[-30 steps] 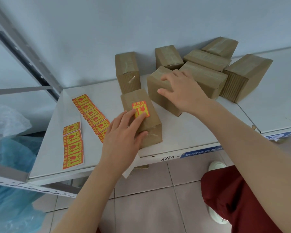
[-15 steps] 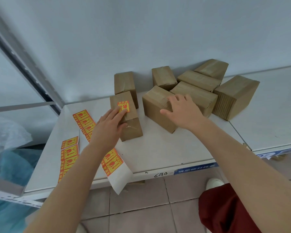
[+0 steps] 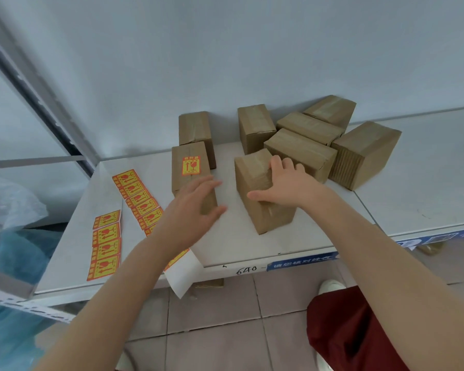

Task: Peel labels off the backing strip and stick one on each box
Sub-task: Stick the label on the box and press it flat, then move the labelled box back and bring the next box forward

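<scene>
I take the labelled box (image 3: 190, 180) as my marker. It stands on the white table (image 3: 252, 245) with one red-and-yellow label (image 3: 191, 165) stuck on the far half of its top. The left hand (image 3: 192, 210) is over its near end, fingers spread and nearly straight, holding nothing. On my feed the hand is smeared by blur, so I cannot tell whether it touches the cardboard, and it hides that end of the box.

Just right of the marker, across a gap of bare table, sits the plain box (image 3: 260, 210). The right hand (image 3: 287, 186) grips it, fingers curled over its far edge and thumb stretched across its top.

Directly behind the marker, close against it, stands another box (image 3: 194, 128) by the wall. Behind and to the right, five more boxes (image 3: 300, 153) crowd together, the nearest just beyond the right hand's fingers.

Left of the marker lies the long backing strip (image 3: 137, 194), its labels in a row. The left forearm crosses its near part and blocks my view of it, and its bare white end (image 3: 184, 277) hangs over the table's front edge. Further left is a short strip (image 3: 106, 243) of four labels, and beyond that, off the table, a plastic bag (image 3: 8, 231).

Below the front edge, right of the marker, I see a red trouser leg (image 3: 354, 330) and a white shoe (image 3: 331, 286).
</scene>
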